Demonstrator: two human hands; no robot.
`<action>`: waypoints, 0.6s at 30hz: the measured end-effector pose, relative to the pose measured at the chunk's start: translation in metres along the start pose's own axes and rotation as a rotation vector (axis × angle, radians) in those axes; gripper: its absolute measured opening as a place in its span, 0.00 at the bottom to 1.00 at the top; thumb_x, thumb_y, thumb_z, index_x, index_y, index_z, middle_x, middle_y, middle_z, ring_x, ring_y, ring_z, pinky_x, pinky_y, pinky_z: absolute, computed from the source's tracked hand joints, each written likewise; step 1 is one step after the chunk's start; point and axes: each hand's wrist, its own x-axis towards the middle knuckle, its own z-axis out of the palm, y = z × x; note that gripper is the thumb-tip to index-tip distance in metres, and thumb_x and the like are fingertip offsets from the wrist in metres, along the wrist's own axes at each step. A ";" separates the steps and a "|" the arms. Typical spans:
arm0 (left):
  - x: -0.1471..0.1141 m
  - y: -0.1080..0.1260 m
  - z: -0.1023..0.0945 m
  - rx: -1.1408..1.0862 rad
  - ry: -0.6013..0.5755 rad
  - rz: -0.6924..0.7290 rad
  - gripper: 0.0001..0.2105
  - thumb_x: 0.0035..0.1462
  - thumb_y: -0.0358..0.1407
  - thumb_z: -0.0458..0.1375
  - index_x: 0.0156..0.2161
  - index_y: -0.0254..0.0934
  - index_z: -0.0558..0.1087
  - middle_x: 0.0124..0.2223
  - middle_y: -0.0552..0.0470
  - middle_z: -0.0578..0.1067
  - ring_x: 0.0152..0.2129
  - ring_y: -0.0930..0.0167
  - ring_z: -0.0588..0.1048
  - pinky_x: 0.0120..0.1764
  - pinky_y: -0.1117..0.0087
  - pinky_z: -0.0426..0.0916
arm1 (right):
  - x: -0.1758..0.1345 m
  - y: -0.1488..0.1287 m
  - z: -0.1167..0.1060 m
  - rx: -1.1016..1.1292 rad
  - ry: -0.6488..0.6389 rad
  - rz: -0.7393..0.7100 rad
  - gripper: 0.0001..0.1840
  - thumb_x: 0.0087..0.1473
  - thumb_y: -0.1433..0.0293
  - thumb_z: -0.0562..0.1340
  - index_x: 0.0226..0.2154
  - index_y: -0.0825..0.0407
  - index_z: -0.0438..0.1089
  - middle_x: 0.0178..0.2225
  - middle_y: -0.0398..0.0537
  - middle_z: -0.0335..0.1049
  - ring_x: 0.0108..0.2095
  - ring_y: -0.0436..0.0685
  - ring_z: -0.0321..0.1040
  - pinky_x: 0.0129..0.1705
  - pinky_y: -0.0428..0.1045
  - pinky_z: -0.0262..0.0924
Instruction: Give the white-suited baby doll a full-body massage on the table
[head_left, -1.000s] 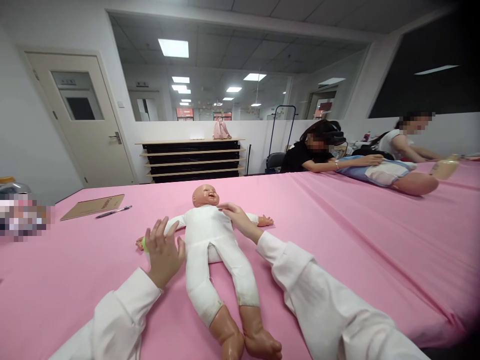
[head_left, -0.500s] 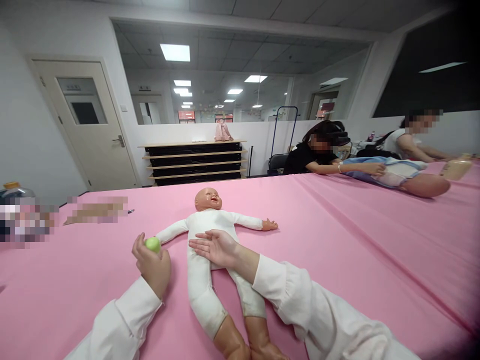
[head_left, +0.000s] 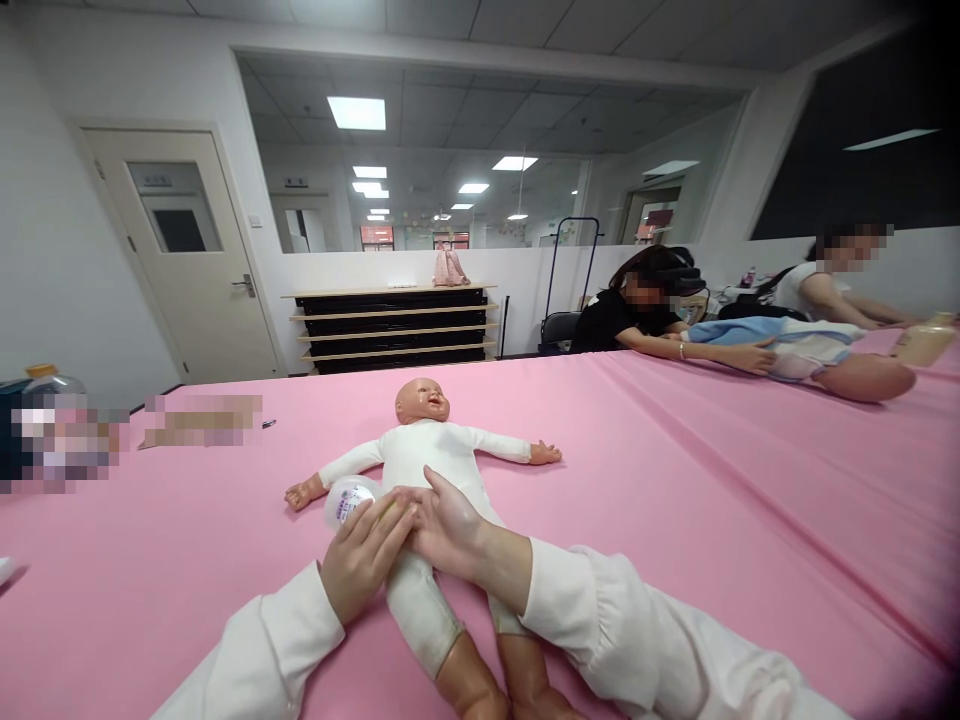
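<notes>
While the doll (head_left: 427, 445) lies on its back on the pink table (head_left: 645, 560), with its head near the far edge and its feet toward the near edge, two hands meet over its lower belly. The left hand (head_left: 367, 555) reaches in with its back up, its fingers laid across the fingers of the right hand (head_left: 454, 525). The right hand is open, with its palm turned up and its thumb sticking up. Both arms, in white sleeves (head_left: 277, 630), lean in toward each other. I cannot tell if the left hand has something under its fingers. Just past it is a clear round thing (head_left: 351, 500) with a label, near the doll's arm on the side of the far left corner.
</notes>
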 end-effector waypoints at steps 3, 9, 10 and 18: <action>0.001 0.002 -0.001 0.005 -0.013 0.012 0.18 0.57 0.24 0.44 0.49 0.35 0.68 0.48 0.48 0.72 0.54 0.69 0.63 0.56 0.65 0.52 | -0.002 0.002 0.003 0.123 0.037 0.055 0.26 0.60 0.56 0.42 0.24 0.56 0.62 0.23 0.46 0.63 0.27 0.48 0.64 0.38 0.43 0.60; -0.010 -0.006 0.010 -0.051 0.049 -0.254 0.19 0.56 0.26 0.47 0.53 0.39 0.62 0.53 0.43 0.67 0.51 0.67 0.65 0.50 0.64 0.60 | -0.007 -0.004 0.005 0.020 0.063 0.062 0.29 0.59 0.55 0.41 0.41 0.59 0.65 0.38 0.53 0.68 0.41 0.51 0.66 0.53 0.48 0.53; -0.013 -0.010 0.014 -0.049 0.070 -0.352 0.19 0.56 0.27 0.49 0.53 0.38 0.61 0.52 0.43 0.66 0.51 0.67 0.65 0.49 0.64 0.62 | -0.009 -0.006 0.005 0.003 0.085 0.065 0.28 0.59 0.55 0.42 0.45 0.59 0.63 0.43 0.54 0.66 0.46 0.51 0.64 0.56 0.48 0.50; -0.038 -0.047 0.040 0.023 -0.020 -0.766 0.20 0.57 0.37 0.49 0.54 0.31 0.60 0.53 0.38 0.63 0.52 0.61 0.62 0.51 0.59 0.60 | -0.019 -0.027 0.006 -0.020 -0.001 0.104 0.32 0.58 0.60 0.43 0.58 0.65 0.49 0.57 0.61 0.54 0.54 0.55 0.59 0.58 0.50 0.47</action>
